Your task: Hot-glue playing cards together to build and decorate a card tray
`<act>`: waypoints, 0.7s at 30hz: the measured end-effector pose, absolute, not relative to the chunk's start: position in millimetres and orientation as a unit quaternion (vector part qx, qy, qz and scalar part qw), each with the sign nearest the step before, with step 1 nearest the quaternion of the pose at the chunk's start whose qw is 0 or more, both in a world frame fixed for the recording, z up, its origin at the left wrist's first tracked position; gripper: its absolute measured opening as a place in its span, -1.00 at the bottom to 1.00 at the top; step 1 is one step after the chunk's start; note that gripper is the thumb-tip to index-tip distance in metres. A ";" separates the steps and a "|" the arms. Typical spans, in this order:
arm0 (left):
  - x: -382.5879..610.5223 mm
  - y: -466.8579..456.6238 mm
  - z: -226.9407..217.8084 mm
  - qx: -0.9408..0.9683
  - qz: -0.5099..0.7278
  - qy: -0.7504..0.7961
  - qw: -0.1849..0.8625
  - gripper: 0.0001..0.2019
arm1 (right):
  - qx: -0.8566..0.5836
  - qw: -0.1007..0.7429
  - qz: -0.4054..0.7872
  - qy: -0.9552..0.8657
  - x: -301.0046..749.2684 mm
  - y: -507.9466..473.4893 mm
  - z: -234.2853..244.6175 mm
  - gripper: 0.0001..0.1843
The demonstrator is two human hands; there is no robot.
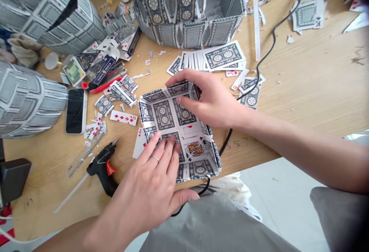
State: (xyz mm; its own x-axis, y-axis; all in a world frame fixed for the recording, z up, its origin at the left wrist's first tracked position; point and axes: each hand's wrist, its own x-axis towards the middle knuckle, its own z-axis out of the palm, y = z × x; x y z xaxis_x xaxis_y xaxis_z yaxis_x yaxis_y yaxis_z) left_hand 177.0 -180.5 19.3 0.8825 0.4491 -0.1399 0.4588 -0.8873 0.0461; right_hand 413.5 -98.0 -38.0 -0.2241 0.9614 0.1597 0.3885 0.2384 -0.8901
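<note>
A shallow square tray made of playing cards (161, 111) lies on the wooden table (311, 75) near its front edge. My left hand (150, 190) lies flat, its fingers pressing the near inside of the tray, a ring on one finger. My right hand (207, 100) reaches from the right, its fingers spread, pressing the tray's far right corner and floor. Neither hand holds anything loose.
A black glue gun (102, 167) lies left of my left hand, its cable (268, 50) running across the table. A phone (75, 110), a red cutter (99, 86), a fanned card stack (210, 57), cut card scraps and larger card-built structures (187, 9) surround the tray.
</note>
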 end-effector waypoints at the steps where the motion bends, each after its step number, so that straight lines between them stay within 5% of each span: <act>1: 176.8 -180.3 19.4 0.970 -0.064 0.233 0.034 -0.13 | -0.492 0.381 0.374 -0.688 413.7 -98.0 -37.8 -0.51; 16: 177.3 -181.7 20.0 0.969 -0.096 0.226 0.007 -0.34 | -0.478 0.372 0.369 -0.705 417.1 -98.2 -38.2 -0.44; 21: 177.1 -182.0 21.0 0.973 -0.105 0.206 -0.013 -0.43 | -0.474 0.329 0.278 -0.768 415.8 -94.2 -13.5 -0.45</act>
